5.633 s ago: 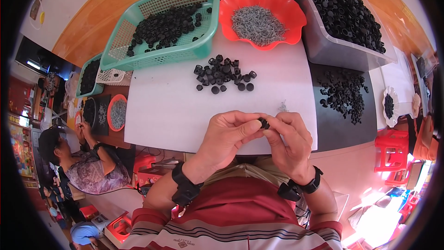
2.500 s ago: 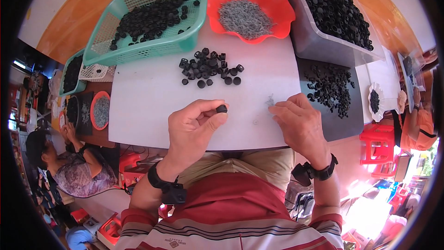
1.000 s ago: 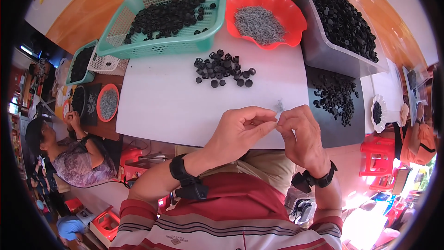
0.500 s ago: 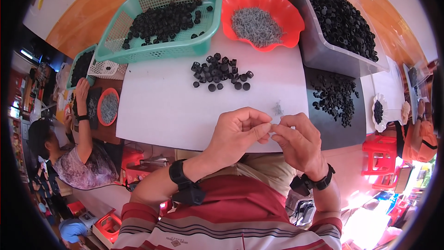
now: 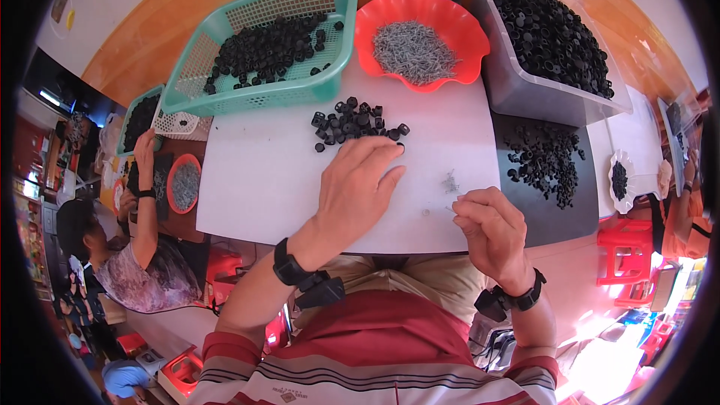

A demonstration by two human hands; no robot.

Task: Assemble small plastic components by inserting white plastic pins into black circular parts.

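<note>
The right hand (image 5: 493,232) pinches a slender grey screw (image 5: 450,209) between thumb and fingers over the white surface (image 5: 255,180), near a small heap of similar screws (image 5: 449,182), while the left hand (image 5: 355,184), back upward and thumb parted from its fingers, reaches open to the near edge of a cluster of black plastic caps (image 5: 346,126). Beyond that cluster stand a green mesh basket (image 5: 259,99) of black parts, a red scalloped bowl (image 5: 475,41) of grey screws and, farther right, a translucent plastic bin (image 5: 529,94) heaped with black pieces.
</note>
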